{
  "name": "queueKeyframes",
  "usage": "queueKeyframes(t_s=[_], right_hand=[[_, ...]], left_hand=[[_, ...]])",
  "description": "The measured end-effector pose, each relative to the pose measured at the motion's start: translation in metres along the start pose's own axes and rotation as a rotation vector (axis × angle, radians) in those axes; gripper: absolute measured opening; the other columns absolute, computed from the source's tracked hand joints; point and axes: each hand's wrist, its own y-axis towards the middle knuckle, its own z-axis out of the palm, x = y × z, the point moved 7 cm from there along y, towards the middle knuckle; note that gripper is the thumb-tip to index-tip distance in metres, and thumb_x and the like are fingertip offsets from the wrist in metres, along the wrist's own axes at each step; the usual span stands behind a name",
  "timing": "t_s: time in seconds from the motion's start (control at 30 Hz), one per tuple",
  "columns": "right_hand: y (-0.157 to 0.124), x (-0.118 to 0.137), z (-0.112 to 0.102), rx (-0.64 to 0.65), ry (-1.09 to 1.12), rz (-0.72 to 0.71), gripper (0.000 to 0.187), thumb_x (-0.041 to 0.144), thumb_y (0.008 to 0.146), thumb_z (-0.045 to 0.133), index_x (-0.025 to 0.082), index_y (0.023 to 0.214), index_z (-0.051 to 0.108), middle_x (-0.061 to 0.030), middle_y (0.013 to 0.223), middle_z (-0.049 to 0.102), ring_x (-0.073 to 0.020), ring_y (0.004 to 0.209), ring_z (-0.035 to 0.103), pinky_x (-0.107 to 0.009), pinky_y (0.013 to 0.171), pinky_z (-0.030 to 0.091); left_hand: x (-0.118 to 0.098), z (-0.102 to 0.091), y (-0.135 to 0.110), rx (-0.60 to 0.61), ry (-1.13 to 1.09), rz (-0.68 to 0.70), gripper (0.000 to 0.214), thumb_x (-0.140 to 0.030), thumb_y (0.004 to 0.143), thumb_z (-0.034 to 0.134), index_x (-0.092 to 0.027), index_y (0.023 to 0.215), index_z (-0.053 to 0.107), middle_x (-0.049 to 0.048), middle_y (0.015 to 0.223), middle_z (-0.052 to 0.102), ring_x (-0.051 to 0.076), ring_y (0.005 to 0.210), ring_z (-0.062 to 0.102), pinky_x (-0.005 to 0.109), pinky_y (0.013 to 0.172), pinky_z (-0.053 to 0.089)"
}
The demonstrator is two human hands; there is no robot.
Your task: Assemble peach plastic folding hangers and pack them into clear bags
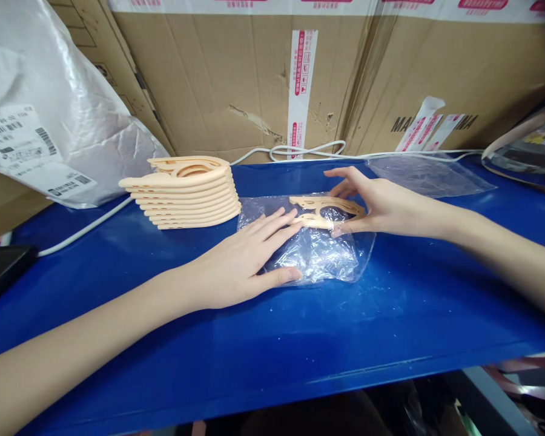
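A peach folding plastic hanger point(315, 223) lies at the clear plastic bag point(320, 257) on the blue table; whether it is inside or on top of the bag, I cannot tell. My right hand point(376, 203) holds the hanger's right end, thumb in front and fingers behind. Flat on the bag's left part rests my left hand point(245, 257), fingers stretched out and tips near the hanger's left end. To the left of the bag stands a neat stack of several matching hangers point(191, 194).
Large cardboard boxes point(236, 79) line the back of the blue table point(300, 357), with a white cable point(263, 151) before them. A silvery parcel bag point(72, 115) leans at left, above a black device point(6, 269). Another clear bag point(431, 172) lies at back right.
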Motion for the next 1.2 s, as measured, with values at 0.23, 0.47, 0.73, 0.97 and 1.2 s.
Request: queueKeyframes(t_s=[0.23,0.47,0.73,0.97,1.2], right_hand=[[-0.005,-0.024,-0.014,0.112,-0.026,0.008,0.097,0.054,0.074,0.076,0.023,0.154,0.030,-0.0113,0.108,0.070,-0.0311,0.094,0.067,-0.042,0.076,0.054],[0.004,-0.005,0.002,-0.069,0.119,-0.005,0.077,0.056,0.076,0.072,0.022,0.139,0.044,-0.0086,0.107,0.073,-0.0245,0.085,0.067,-0.044,0.078,0.056],[0.005,-0.003,0.011,-0.235,0.173,0.041,0.058,0.053,0.071,0.078,0.020,0.111,0.051,-0.0075,0.095,0.072,-0.0210,0.076,0.062,-0.040,0.070,0.052],[0.005,0.007,0.012,-0.255,0.123,0.041,0.049,0.044,0.077,0.074,0.019,0.111,0.052,-0.0063,0.094,0.072,-0.0192,0.073,0.062,-0.038,0.070,0.050],[0.007,0.019,0.018,-0.266,0.053,0.015,0.043,0.032,0.081,0.071,0.018,0.117,0.053,-0.0036,0.096,0.074,-0.0161,0.071,0.062,-0.035,0.070,0.050]], left_hand=[[-0.003,0.001,0.001,0.059,-0.053,0.011,0.070,-0.060,0.101,0.034,-0.027,0.159,0.013,0.0022,0.165,0.016,0.022,0.153,0.011,0.047,0.124,0.018],[-0.003,0.004,0.001,0.083,-0.019,0.023,0.062,-0.061,0.101,0.030,-0.033,0.156,0.025,-0.0026,0.165,0.012,0.022,0.154,0.007,0.048,0.126,0.010],[-0.007,0.003,0.002,0.100,0.024,0.042,0.061,-0.056,0.103,0.031,-0.026,0.156,0.025,0.0017,0.166,0.012,0.021,0.154,0.008,0.048,0.125,0.011],[-0.012,0.006,0.004,0.177,0.023,0.066,0.062,-0.051,0.104,0.029,-0.021,0.157,0.020,0.0013,0.165,0.007,0.021,0.154,0.004,0.049,0.125,0.012],[-0.013,0.006,0.005,0.188,0.002,0.064,0.062,-0.050,0.104,0.031,-0.021,0.158,0.017,0.0009,0.165,0.005,0.019,0.153,0.004,0.045,0.125,0.011]])
